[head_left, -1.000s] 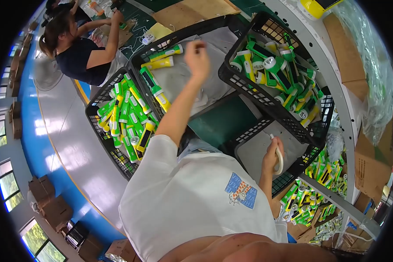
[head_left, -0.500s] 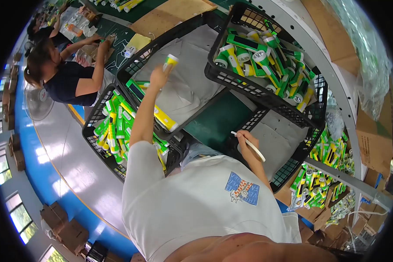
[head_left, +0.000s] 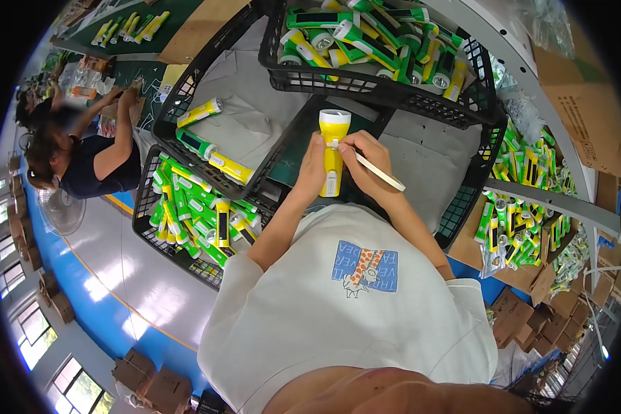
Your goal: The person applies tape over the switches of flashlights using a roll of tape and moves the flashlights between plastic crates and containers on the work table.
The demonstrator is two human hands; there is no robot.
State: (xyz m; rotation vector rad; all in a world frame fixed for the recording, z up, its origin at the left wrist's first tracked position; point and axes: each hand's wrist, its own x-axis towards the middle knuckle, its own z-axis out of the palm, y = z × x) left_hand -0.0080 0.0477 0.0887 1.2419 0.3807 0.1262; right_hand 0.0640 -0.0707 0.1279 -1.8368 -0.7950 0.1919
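Note:
A yellow flashlight (head_left: 332,155) with a white head stands upright in view, between my two hands, with its head away from me. My left hand (head_left: 313,169) is wrapped round its left side. In my right hand (head_left: 369,165) is a thin white tool (head_left: 381,172), held like a pen, its tip at the flashlight's neck. I cannot make out exactly what the tip touches. To the left, a grey-lined black crate (head_left: 272,153) holds a few yellow and green flashlights, among them a yellow one (head_left: 200,112) lying near its left edge.
Green and yellow flashlights fill a black crate (head_left: 366,85) ahead and another (head_left: 145,222) at left. More lie in cardboard boxes (head_left: 468,238) at right. A metal bar (head_left: 555,200) crosses there. A co-worker (head_left: 100,165) sits at a bench at far left.
The left hand has moved from the grey-lined crate to my front, bringing a yellow flashlight. The right hand with the white tool has come up to it. The view has shifted right.

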